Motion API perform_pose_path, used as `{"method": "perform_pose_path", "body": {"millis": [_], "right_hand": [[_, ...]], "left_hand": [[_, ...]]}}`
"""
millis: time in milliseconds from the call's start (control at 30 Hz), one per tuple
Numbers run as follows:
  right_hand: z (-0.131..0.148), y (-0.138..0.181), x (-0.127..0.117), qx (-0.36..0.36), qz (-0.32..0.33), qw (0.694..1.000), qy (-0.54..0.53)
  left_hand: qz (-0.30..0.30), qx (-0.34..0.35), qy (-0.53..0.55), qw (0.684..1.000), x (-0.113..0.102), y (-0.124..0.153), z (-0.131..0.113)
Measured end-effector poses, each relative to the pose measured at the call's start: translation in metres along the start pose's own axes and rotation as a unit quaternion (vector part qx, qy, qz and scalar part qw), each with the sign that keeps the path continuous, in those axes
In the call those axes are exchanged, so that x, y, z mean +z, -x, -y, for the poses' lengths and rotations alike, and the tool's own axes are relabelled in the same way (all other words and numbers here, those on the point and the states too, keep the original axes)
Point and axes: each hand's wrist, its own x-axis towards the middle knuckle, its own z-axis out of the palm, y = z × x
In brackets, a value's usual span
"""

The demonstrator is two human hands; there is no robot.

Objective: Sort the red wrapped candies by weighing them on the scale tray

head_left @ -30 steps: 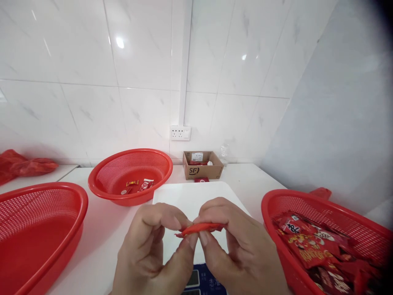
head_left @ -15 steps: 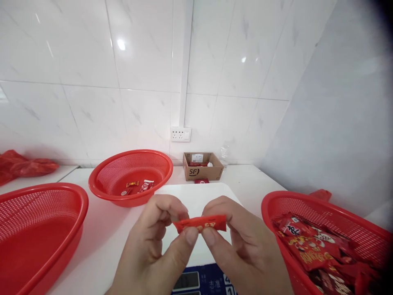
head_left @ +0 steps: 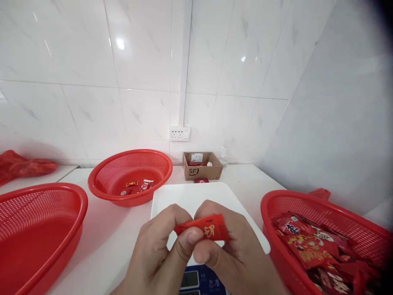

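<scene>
Turned since a second ago: small red foil packet [head_left: 204, 228] with gold print, edge-on before, now flat face tilted up to the camera, print on show. No tear visible. Pinched at both ends: left hand [head_left: 156, 254] with thumb and forefinger closed on the left end, right hand [head_left: 236, 254] with thumb in front and fingers curled behind the right end. Both hands drawn closer together than before, knuckles nearly meeting, wrists low at the frame bottom.

Held in the air just above the near part of the flat white scale platform [head_left: 190, 194], not touching it. Blue display panel [head_left: 202, 282] peeking out under the hands.

- Behind-left of the scale: round red plastic mesh basket [head_left: 130, 152] holding a few small wrappers [head_left: 138, 186].
- Far left of the scale: larger red mesh basket [head_left: 43, 187], with a crumpled red plastic bag [head_left: 21, 164] beyond it.
- Right of the scale: red mesh basket [head_left: 307, 196] heaped with red snack packs [head_left: 310, 250].
- Behind the scale, at the wall: open brown cardboard box [head_left: 202, 169].
- All on the white desk [head_left: 101, 237].
</scene>
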Motion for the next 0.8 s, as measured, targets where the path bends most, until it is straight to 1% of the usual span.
{"method": "perform_pose_path", "body": {"millis": [133,300,367,433,567,700,733,800], "right_hand": [[0.0,-0.001,0.002,-0.039,-0.036,0.998,0.026],[-0.005,0.0,0.004,-0.112,-0.09,0.988,0.055],[-0.007,0.0,0.005,-0.143,-0.104,0.982,0.064],[-0.009,-0.001,0.005,-0.159,-0.111,0.979,0.065],[-0.011,-0.002,0.001,-0.135,-0.1,0.984,0.061],[-0.011,-0.004,-0.005,-0.114,-0.108,0.983,0.095],[-0.013,-0.006,-0.006,-0.095,-0.111,0.982,0.115],[-0.021,-0.011,-0.006,-0.032,-0.112,0.98,0.162]], "left_hand": [[0.017,-0.002,-0.014,1.0,0.002,-0.001,-0.001],[0.005,-0.008,-0.013,1.0,0.003,0.001,-0.003],[0.012,-0.008,-0.022,1.0,0.002,0.001,-0.002],[0.026,0.005,-0.033,0.999,0.0,0.001,-0.001],[0.028,0.035,-0.064,0.997,-0.004,-0.002,0.0],[0.021,0.058,-0.149,0.987,-0.008,-0.007,0.0],[0.01,0.061,-0.173,0.983,-0.009,-0.009,0.0],[-0.033,0.062,-0.203,0.977,-0.012,-0.011,0.001]]}}
